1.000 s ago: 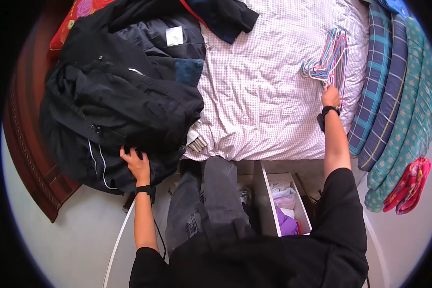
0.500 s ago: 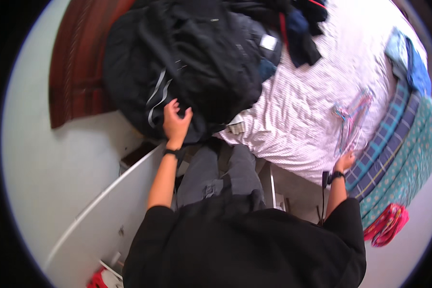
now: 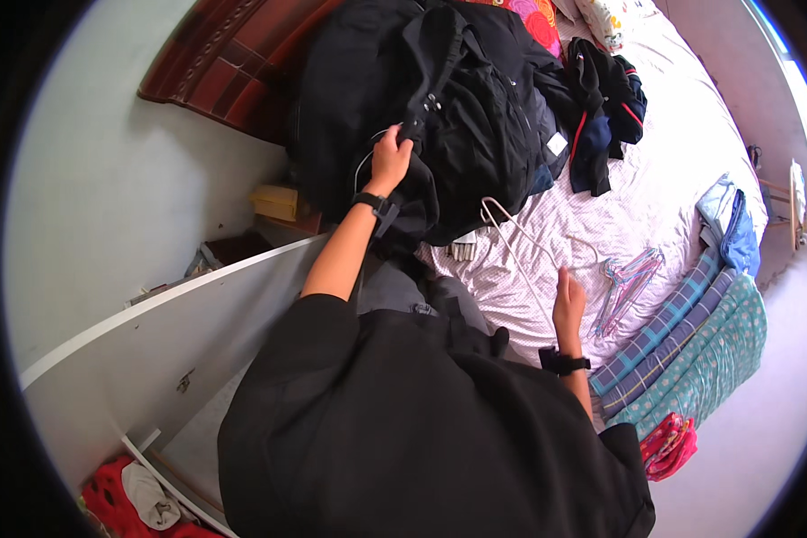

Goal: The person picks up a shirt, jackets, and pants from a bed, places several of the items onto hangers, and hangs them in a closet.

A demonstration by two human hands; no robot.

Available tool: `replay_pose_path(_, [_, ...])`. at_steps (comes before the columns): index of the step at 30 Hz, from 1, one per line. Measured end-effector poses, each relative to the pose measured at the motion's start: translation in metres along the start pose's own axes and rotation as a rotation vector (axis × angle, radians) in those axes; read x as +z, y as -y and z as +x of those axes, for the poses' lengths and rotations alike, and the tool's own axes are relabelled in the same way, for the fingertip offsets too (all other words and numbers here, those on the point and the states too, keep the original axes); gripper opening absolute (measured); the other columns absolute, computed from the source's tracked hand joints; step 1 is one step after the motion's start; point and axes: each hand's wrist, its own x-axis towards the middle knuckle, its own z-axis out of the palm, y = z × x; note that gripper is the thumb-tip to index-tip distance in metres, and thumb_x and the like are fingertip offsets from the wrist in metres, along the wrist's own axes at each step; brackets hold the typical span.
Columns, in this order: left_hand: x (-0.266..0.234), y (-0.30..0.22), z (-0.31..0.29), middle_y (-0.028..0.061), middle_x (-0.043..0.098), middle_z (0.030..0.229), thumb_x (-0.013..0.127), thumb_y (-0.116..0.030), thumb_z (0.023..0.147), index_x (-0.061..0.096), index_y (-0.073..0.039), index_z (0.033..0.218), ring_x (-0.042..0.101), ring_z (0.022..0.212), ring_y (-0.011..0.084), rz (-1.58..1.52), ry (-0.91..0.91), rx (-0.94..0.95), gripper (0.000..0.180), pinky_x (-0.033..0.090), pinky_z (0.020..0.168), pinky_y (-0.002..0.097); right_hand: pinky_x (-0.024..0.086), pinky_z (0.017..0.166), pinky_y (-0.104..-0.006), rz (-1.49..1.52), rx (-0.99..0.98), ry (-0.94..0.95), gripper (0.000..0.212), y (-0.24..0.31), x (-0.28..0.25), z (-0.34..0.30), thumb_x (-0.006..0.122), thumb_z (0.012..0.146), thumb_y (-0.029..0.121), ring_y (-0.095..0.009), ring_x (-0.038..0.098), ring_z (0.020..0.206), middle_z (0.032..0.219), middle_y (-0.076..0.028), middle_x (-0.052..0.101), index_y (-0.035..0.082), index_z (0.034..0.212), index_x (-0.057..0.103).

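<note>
My left hand (image 3: 392, 161) grips the edge of a black jacket (image 3: 493, 134) and lifts a strip of it that carries small metal snaps. The jacket lies on a pile of dark clothes at the bed's near left. In my right hand (image 3: 568, 308) is a pale clothes hanger (image 3: 536, 240), held over the bed with its frame pointing toward the jacket. Just right of that hand, a bunch of thin pink and blue hangers (image 3: 632, 291) rests on the sheet.
Folded blue checked and green dotted bedding (image 3: 704, 359) lines the bed's right edge. A dark garment with red piping (image 3: 601, 117) lies farther back on the pale bedsheet (image 3: 668, 170). At the left are a white cabinet door (image 3: 170, 350) and a dark wooden headboard (image 3: 242, 67).
My left hand has closed on the black jacket and raised its edge. My right hand has come left from the bunch of hangers with a pale hanger. The view has shifted.
</note>
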Motion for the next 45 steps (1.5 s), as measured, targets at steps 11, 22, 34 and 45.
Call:
replay_pose_path(11, [-0.148,-0.103,-0.006,0.0163,0.063,0.096,0.057,-0.024,0.088,0.061,0.002,0.092,0.059,0.094,0.0368,0.034,0.185,0.432,0.027,0.047,0.079,0.04,0.046,0.06,-0.0449,-0.106,-0.666,0.21,0.033,0.181,0.034,0.066,0.051,0.096,0.035,-0.039,0.061,0.069,0.074,-0.02,0.062,0.01,0.096,0.072])
replay_pose_path(22, [-0.135,-0.199,-0.073,0.0153,0.059,0.108,0.057,-0.019,0.083,0.063,0.002,0.098,0.056,0.103,0.0318,-0.074,0.16,0.875,0.027,0.043,0.093,0.042,0.046,0.065,-0.0291,0.52,-0.585,0.397,0.026,0.149,0.076,0.055,0.055,0.093,0.016,-0.01,0.053,0.07,0.073,-0.004,0.062,-0.007,0.099,0.065])
replay_pose_path(34, [-0.2,-0.209,-0.064,0.0067,0.062,0.079,0.062,-0.054,0.082,0.063,-0.007,0.08,0.062,0.076,0.0266,0.265,-0.089,0.746,0.047,0.048,0.071,0.0376,0.014,0.05,-0.0291,0.479,-0.735,0.213,0.061,0.141,-0.016,0.057,0.04,0.094,0.059,-0.008,0.023,0.052,0.058,0.003,0.025,0.009,0.061,0.029])
replay_pose_path(45, [-0.2,-0.21,-0.063,0.0106,0.038,0.063,0.055,-0.031,0.098,0.05,0.001,0.082,0.04,0.053,0.0207,-0.273,0.29,0.452,0.036,0.034,0.051,0.0326,0.012,0.049,-0.0305,0.839,-0.507,0.184,0.058,0.108,-0.05,0.076,0.035,0.098,0.052,-0.008,0.02,0.049,0.054,0.005,0.023,0.014,0.056,0.022])
